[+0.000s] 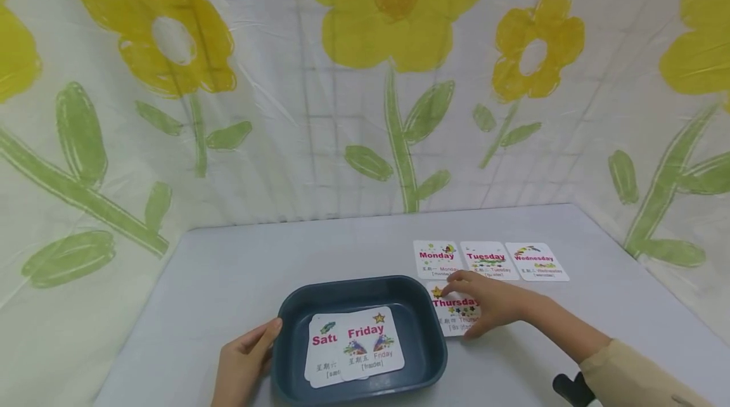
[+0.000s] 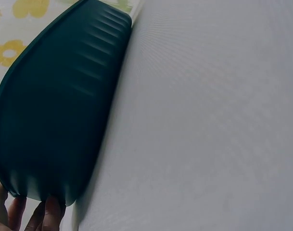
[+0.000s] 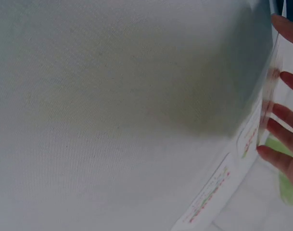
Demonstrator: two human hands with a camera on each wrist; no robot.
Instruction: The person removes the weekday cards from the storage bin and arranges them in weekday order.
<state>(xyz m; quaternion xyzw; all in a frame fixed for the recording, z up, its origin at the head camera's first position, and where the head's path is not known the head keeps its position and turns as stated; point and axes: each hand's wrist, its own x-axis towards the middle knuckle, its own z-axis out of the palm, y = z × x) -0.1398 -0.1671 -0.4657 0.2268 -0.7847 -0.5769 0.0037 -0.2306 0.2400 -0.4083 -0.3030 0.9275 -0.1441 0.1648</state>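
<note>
My right hand (image 1: pixel 502 300) is over the Thursday card (image 1: pixel 452 324), thumb by its near edge and fingers at its upper part. The hand hides the card's right side. In the right wrist view the spread fingers (image 3: pixel 289 113) and thumb are at a card that looks slightly tilted. My left hand (image 1: pixel 246 356) holds the left rim of a dark blue tray (image 1: pixel 285 343), thumb on top; fingers touch the tray (image 2: pixel 55 120) in the left wrist view. Inside lie a Friday card (image 1: pixel 367 347) and a Saturday card (image 1: pixel 322 356) partly under it.
Behind the Thursday card runs a row of Monday (image 1: pixel 436 262), Tuesday (image 1: pixel 485 256) and Wednesday (image 1: pixel 538 262) cards. All stand on a white table (image 1: pixel 228 286). A flower-printed curtain (image 1: pixel 274 172) encloses the back and sides. A dark object (image 1: pixel 573 389) shows beside the right sleeve.
</note>
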